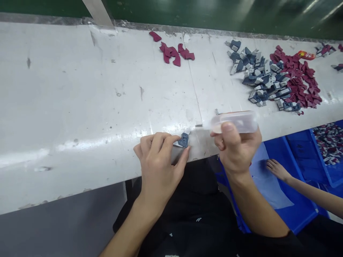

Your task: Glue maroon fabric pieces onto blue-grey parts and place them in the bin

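Note:
My left hand pinches a small blue-grey plastic part between thumb and index finger, close to the front edge of the white table. To the right, my right hand is wrapped round a translucent bottle, held sideways above the table. The bottle's left end is blurred and points toward the part. A small grey piece shows just behind the bottle, mostly hidden by it.
Maroon pieces lie at the back middle. A pile of blue-grey and white parts sits at the right beside a maroon heap. Below right are blue crates and another person's hand on a white sheet.

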Available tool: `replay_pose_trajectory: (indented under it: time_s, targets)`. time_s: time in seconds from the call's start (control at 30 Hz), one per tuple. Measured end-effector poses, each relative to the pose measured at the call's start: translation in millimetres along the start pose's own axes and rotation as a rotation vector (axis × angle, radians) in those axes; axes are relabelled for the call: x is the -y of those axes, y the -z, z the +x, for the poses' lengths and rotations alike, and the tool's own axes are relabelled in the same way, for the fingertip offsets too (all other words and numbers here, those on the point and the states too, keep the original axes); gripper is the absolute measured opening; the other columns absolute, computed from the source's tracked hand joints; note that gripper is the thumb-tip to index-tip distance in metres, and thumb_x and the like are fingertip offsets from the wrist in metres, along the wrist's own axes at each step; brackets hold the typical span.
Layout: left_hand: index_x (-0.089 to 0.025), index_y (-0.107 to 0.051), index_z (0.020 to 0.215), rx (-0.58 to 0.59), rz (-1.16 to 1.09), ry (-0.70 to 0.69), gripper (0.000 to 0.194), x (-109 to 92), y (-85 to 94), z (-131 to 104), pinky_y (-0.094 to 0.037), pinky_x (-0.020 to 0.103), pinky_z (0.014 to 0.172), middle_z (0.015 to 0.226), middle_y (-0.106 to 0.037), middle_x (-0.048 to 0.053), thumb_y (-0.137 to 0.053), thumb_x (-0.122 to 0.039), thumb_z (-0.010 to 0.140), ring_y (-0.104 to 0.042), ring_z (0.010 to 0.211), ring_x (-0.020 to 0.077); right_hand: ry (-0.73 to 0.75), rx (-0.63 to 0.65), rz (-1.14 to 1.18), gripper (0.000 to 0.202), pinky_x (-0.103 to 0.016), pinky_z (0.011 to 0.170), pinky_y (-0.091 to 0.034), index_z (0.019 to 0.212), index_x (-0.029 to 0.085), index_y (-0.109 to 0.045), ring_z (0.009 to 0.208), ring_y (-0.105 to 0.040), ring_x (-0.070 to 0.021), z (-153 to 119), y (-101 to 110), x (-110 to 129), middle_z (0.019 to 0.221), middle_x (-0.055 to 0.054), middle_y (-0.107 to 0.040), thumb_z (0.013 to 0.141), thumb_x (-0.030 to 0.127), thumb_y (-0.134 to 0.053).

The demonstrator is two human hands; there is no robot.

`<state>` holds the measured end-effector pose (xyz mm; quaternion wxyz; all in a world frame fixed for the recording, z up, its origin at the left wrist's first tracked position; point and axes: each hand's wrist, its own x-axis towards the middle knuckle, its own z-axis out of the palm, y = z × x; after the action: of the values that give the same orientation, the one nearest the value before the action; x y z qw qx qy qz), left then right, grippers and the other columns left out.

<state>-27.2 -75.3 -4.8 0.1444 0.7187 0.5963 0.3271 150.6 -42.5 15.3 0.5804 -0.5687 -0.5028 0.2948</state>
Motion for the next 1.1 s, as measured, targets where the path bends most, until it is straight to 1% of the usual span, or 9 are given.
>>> replay_pose_trajectory:
  time_s: [0.17, 0.37, 0.53, 0.63, 0.77, 0.83, 0.9, 1.0, 1.1]
  targets:
    - [-0.025, -0.070, 0.114, -0.010, 0.020, -0.017, 0.017, 2, 0.1, 0, -0.038, 0.045, 0.088, 0.105, -0.075, 0.007, -0.080, -0.027, 0.102, -0.058, 0.106, 0.0300, -0.081, 0.072, 0.129, 0.037, -0.033, 0.062, -0.057, 0.115, 0.030, -0.060, 0.085, -0.079, -0.0233, 28, 15, -2, 0.104, -0.003, -0.080, 0.089, 0.032, -0.088]
    - [-0.025, -0.068, 0.115, -0.013, 0.065, -0.057, 0.016, 10, -3.1, -2, -0.037, 0.043, 0.090, 0.104, -0.073, 0.006, -0.076, -0.034, 0.106, -0.058, 0.106, 0.0299, 0.193, 0.066, -0.208, 0.025, -0.048, 0.104, -0.059, 0.130, 0.029, -0.063, 0.128, -0.074, -0.0286, 74, 11, -2, 0.131, -0.009, -0.079, 0.107, 0.038, -0.068]
    - [-0.024, -0.065, 0.116, -0.017, 0.076, -0.074, 0.014, 11, -2.1, -4, -0.037, 0.042, 0.091, 0.104, -0.072, 0.006, -0.074, -0.032, 0.107, -0.058, 0.106, 0.0304, 0.114, 0.221, -0.370, 0.030, -0.049, 0.094, -0.063, 0.122, 0.028, -0.051, 0.115, -0.076, -0.0302, 114, 7, -34, 0.128, -0.011, -0.078, 0.102, 0.043, -0.068]
    - [-0.024, -0.065, 0.117, -0.026, 0.055, -0.065, 0.012, 10, -2.5, -5, -0.037, 0.042, 0.091, 0.104, -0.072, 0.006, -0.071, -0.031, 0.108, -0.059, 0.105, 0.0300, 0.029, 0.247, -0.430, 0.037, -0.054, 0.095, -0.063, 0.125, 0.027, -0.051, 0.114, -0.076, -0.0335, 120, 12, -41, 0.131, -0.015, -0.077, 0.098, 0.045, -0.069]
    - [-0.024, -0.066, 0.117, -0.058, 0.018, -0.029, 0.010, 10, -5.5, -7, -0.037, 0.042, 0.093, 0.105, -0.072, 0.005, -0.069, -0.029, 0.109, -0.060, 0.105, 0.0294, -0.073, 0.075, -0.639, 0.056, -0.058, 0.098, -0.061, 0.128, 0.022, -0.055, 0.117, -0.072, -0.0390, 95, 24, -8, 0.140, -0.023, -0.070, 0.083, 0.039, -0.082]
    - [-0.024, -0.066, 0.116, -0.067, 0.005, -0.024, 0.009, 10, -7.0, -8, -0.037, 0.042, 0.093, 0.104, -0.073, 0.005, -0.069, -0.029, 0.109, -0.061, 0.104, 0.0292, -0.084, 0.063, -0.755, 0.029, -0.054, 0.087, -0.061, 0.111, 0.023, -0.062, 0.096, -0.072, -0.0352, 79, 22, 17, 0.117, -0.018, -0.075, 0.090, 0.037, -0.075]
    - [-0.024, -0.066, 0.115, -0.072, 0.005, -0.026, 0.009, 11, -8.0, -8, -0.037, 0.042, 0.093, 0.104, -0.073, 0.005, -0.068, -0.030, 0.109, -0.061, 0.104, 0.0290, -0.067, 0.230, -0.734, 0.013, -0.049, 0.081, -0.060, 0.099, 0.023, -0.069, 0.081, -0.071, -0.0301, 72, 6, 37, 0.099, -0.012, -0.078, 0.102, 0.035, -0.065]
    - [-0.023, -0.065, 0.113, -0.079, 0.025, -0.026, 0.009, 12, -8.7, -7, -0.037, 0.043, 0.093, 0.103, -0.072, 0.005, -0.069, -0.031, 0.109, -0.060, 0.103, 0.0293, 0.068, 0.368, -0.700, 0.027, -0.042, 0.100, -0.060, 0.125, 0.021, -0.075, 0.110, -0.076, -0.0287, 91, -41, 41, 0.130, -0.013, -0.079, 0.110, 0.017, -0.053]
    - [-0.023, -0.065, 0.111, -0.088, 0.024, -0.021, 0.009, 12, -8.6, -7, -0.038, 0.043, 0.093, 0.102, -0.072, 0.005, -0.068, -0.032, 0.109, -0.061, 0.103, 0.0297, 0.028, 0.398, -0.828, 0.054, -0.038, 0.102, -0.058, 0.139, 0.015, -0.070, 0.122, -0.074, -0.0292, 135, -89, 25, 0.154, -0.017, -0.066, 0.100, -0.008, -0.042]
